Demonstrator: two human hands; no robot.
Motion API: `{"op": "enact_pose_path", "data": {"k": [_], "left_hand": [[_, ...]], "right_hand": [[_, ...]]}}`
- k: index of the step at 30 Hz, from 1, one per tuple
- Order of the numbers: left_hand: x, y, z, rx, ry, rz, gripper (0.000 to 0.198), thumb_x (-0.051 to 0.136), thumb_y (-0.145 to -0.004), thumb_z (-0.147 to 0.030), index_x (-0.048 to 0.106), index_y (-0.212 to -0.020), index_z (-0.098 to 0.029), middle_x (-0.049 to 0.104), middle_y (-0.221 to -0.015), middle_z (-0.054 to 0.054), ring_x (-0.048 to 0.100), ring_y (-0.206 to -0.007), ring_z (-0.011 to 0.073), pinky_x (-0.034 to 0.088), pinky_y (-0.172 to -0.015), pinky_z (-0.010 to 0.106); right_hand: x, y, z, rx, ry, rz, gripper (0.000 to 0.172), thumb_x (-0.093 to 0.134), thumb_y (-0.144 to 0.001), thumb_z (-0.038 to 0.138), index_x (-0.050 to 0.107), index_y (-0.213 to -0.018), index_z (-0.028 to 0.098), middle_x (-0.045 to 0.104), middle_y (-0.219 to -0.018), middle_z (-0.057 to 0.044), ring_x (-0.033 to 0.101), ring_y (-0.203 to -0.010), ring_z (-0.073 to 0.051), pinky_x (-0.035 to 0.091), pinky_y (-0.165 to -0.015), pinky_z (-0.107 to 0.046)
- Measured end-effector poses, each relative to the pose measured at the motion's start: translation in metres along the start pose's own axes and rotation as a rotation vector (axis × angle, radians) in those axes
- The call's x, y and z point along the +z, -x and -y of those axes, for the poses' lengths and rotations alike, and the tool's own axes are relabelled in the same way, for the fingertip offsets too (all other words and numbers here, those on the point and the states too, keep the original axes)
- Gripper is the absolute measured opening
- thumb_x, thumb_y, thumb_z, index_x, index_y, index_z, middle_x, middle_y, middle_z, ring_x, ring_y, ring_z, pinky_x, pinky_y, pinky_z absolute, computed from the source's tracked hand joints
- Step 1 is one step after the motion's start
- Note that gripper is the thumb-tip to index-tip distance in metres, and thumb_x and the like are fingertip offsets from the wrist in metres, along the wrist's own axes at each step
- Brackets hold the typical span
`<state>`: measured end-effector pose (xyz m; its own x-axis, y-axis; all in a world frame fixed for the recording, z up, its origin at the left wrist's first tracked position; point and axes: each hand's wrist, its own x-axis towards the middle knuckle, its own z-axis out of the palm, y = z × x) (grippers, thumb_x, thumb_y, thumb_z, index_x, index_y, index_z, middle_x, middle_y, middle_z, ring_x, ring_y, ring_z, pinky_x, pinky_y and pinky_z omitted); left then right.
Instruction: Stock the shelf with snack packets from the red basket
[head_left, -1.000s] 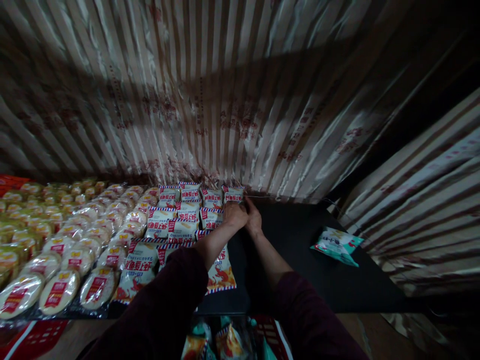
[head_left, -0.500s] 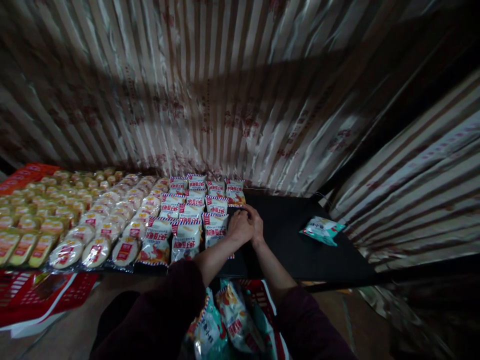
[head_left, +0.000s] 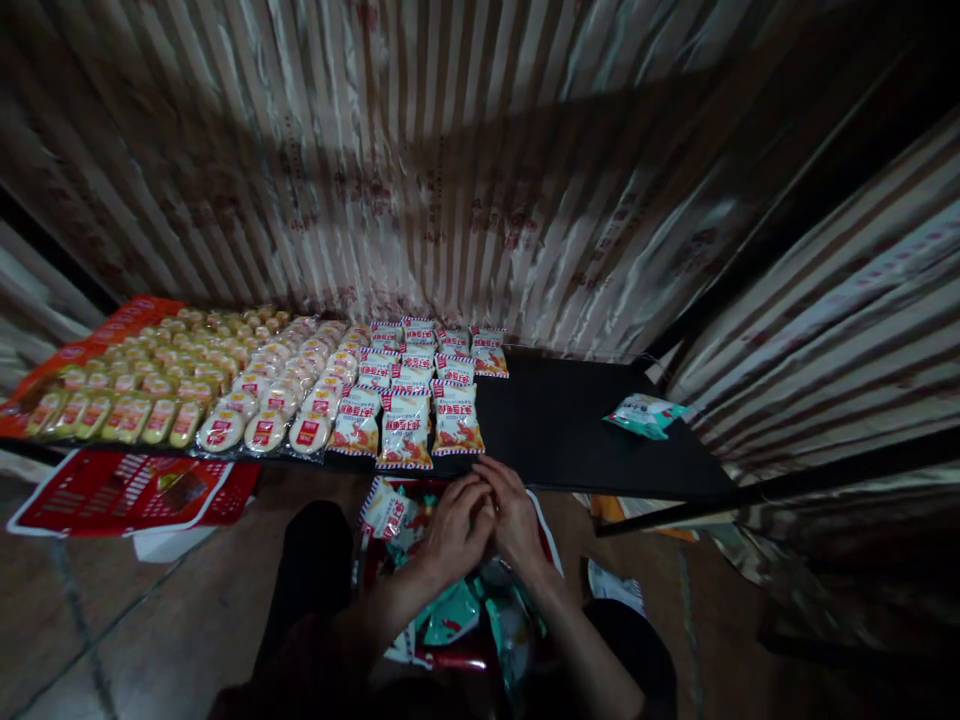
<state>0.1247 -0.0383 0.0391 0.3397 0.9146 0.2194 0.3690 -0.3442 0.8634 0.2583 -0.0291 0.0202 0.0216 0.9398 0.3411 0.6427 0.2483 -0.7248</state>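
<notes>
Centrally, the left hand (head_left: 455,525) and the right hand (head_left: 514,510) are brought together, fingers bent and meeting at the tips; whether anything is pinched between them cannot be told. Both lie over a red basket (head_left: 461,662), just in front of the edge of a black shelf (head_left: 562,440). Within the basket, teal packets (head_left: 451,612) show below the wrists, and a white packet (head_left: 385,510) leans at the far left corner, beside the left hand. Beyond the fingertips, white snack packets (head_left: 406,428) with striped ends and red lettering occupy the shelf, lying face up in close rows that run from the front edge to the back; the front row numbers three. To their left, and adjoining them, are round wrapped cakes (head_left: 221,430) with red labels, followed by yellow wrapped cakes (head_left: 127,420) and, outermost, an orange strip (head_left: 112,335). Toward the right end of the shelf, well apart from the rows, lies a single white-and-teal packet (head_left: 646,415). Below the shelf, a second red basket (head_left: 112,505) appears at left, and a pale packet (head_left: 615,585) rests on the tiled floor (head_left: 262,500) at right. Striped sheeting (head_left: 480,150) hangs behind the shelf.
</notes>
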Motion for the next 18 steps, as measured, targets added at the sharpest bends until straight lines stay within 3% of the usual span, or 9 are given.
{"op": "enact_pose_path", "data": {"k": [3, 5, 8, 12, 15, 18], "left_hand": [[-0.012, 0.042, 0.024, -0.011, -0.132, -0.054, 0.034, 0.042, -0.087, -0.022, 0.059, -0.116, -0.018, 0.053, -0.135, 0.010, 0.036, -0.135, 0.0243, 0.031, -0.112, 0.045], [-0.020, 0.059, 0.042, -0.136, -0.290, -0.124, 0.034, 0.040, -0.086, -0.017, 0.061, -0.113, -0.017, 0.043, -0.144, 0.010, 0.021, -0.142, 0.0264, 0.025, -0.115, 0.047], [-0.032, 0.065, 0.069, -0.354, -0.466, -0.171, 0.050, 0.045, -0.079, -0.011, 0.050, -0.129, -0.011, 0.032, -0.151, 0.013, 0.007, -0.145, 0.0289, 0.019, -0.117, 0.047], [-0.040, 0.057, 0.094, -0.611, -0.489, -0.132, 0.057, 0.047, -0.078, -0.009, 0.041, -0.135, -0.003, 0.037, -0.146, 0.021, 0.023, -0.141, 0.0295, 0.022, -0.115, 0.041], [-0.038, 0.056, 0.098, -0.651, -0.440, -0.080, 0.061, 0.049, -0.077, -0.010, 0.038, -0.137, -0.005, 0.049, -0.137, 0.019, 0.039, -0.133, 0.0257, 0.030, -0.111, 0.035], [-0.034, 0.062, 0.094, -0.663, -0.355, -0.111, 0.065, 0.050, -0.076, -0.010, 0.034, -0.139, -0.010, 0.054, -0.132, 0.016, 0.048, -0.127, 0.0235, 0.035, -0.107, 0.034]], "right_hand": [[0.018, 0.033, 0.022, -0.061, 0.007, 0.073, 0.037, 0.045, -0.083, 0.016, 0.067, -0.113, 0.023, 0.066, -0.118, -0.009, 0.058, -0.113, -0.024, 0.046, -0.100, -0.046], [0.033, 0.050, 0.033, -0.072, 0.007, 0.139, 0.037, 0.042, -0.086, 0.015, 0.066, -0.113, 0.024, 0.066, -0.118, -0.009, 0.058, -0.113, -0.023, 0.045, -0.101, -0.046], [0.057, 0.069, 0.040, -0.046, 0.035, 0.218, 0.039, 0.042, -0.086, 0.015, 0.063, -0.119, 0.021, 0.060, -0.127, -0.010, 0.054, -0.119, -0.024, 0.043, -0.103, -0.047], [0.083, 0.081, 0.033, 0.070, 0.121, 0.213, 0.047, 0.047, -0.081, 0.014, 0.056, -0.128, 0.016, 0.046, -0.141, -0.014, 0.043, -0.131, -0.028, 0.038, -0.108, -0.048], [0.092, 0.084, 0.026, 0.149, 0.108, 0.224, 0.049, 0.050, -0.079, 0.013, 0.057, -0.127, 0.018, 0.048, -0.140, -0.013, 0.042, -0.132, -0.029, 0.037, -0.108, -0.048], [0.094, 0.087, 0.022, 0.207, 0.089, 0.225, 0.047, 0.050, -0.078, 0.013, 0.059, -0.125, 0.016, 0.053, -0.136, -0.015, 0.046, -0.129, -0.029, 0.039, -0.107, -0.048]]}}
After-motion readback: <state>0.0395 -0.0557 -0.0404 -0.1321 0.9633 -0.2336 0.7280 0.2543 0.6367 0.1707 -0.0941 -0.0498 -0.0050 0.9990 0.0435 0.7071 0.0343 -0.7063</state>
